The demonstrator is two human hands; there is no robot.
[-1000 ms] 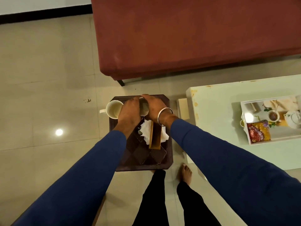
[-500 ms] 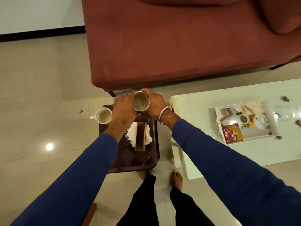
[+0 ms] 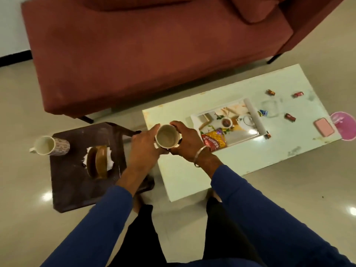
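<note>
Right then, both hands were wrapped round one cup. The left hand curled round its left side and the right hand curled round its right side, so the cup sat snug between them. It was up in the air with its mouth facing up, over the near left edge of the pale counter. I could not tell if any drink was left inside.

To the left stood a dark counter. On it were a mug with a pattern and a wooden napkin holder. On the pale counter, just right of the cup, lay a tray with a small cup in it and a red and yellow snack bag at its near corner.

I think the cup was meant for the pale counter, maybe for the tray. To do that well, the hands needed to hold the cup level so nothing tipped out. They should have gone slowly and picked a bare spot, away from the snack bag and the small cup. The bottom of the cup had to sit flat first. Only then should the fingers have let go, one hand at a time.
</note>
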